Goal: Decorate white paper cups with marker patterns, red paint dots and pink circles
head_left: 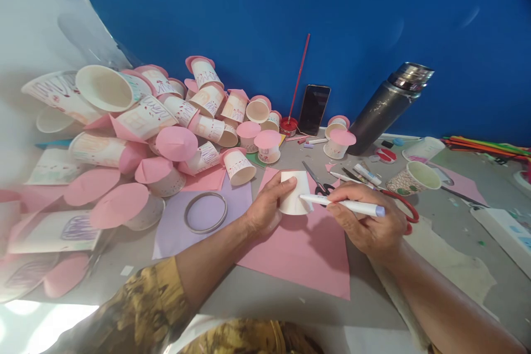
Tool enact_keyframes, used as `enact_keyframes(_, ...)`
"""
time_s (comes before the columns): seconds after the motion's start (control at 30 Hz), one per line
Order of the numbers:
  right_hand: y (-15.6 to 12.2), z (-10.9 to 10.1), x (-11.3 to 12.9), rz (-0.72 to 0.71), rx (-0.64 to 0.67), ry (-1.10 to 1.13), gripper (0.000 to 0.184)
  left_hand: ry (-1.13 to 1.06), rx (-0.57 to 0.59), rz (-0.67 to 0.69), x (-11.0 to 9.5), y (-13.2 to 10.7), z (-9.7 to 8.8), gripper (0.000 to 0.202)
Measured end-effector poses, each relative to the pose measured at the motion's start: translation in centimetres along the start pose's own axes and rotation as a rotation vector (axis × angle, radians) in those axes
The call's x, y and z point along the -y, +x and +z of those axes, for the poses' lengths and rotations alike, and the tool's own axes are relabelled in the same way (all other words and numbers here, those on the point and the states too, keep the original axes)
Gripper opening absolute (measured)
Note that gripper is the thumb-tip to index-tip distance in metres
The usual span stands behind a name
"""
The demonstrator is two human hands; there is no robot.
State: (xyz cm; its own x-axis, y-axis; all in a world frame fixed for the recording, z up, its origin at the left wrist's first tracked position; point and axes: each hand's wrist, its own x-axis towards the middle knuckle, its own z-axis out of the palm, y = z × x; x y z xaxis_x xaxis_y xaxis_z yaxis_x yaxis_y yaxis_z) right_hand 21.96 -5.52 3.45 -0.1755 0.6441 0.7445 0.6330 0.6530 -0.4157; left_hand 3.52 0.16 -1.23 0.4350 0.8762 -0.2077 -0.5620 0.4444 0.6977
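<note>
My left hand (267,204) is closed around a white paper cup (295,202), its thumb lying across the cup's side. The cup is upside down, with its wide rim toward the bottom. Between the fingers of my right hand (367,221) is a white marker pen (359,208) with a pale purple end. The marker's tip is at the cup's side; whether it touches I cannot tell. Below both hands lies a pink paper sheet (290,265). Scissors with black handles (321,191) lie just behind the cup.
Decorated paper cups with pink paper tops (160,171) are heaped at the left. A tape ring (206,212) rests on purple paper (240,199). Behind stand a phone (315,108) and a dark flask (385,108). Red-handled scissors (409,204) and a power strip (504,235) lie right.
</note>
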Motion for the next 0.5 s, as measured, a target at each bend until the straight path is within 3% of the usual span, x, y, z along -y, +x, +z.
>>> enact_keyframes(0.27,0.55,-0.12,0.39,-0.025,0.081,0.036,0.009,0.022,-0.005,-0.003,0.13,0.07,-0.17,0.047)
enact_keyframes(0.5,0.20,-0.07,0.09,-0.033,0.041,0.019,0.005,0.022,0.022,0.003,0.15,0.05,-0.21,0.046)
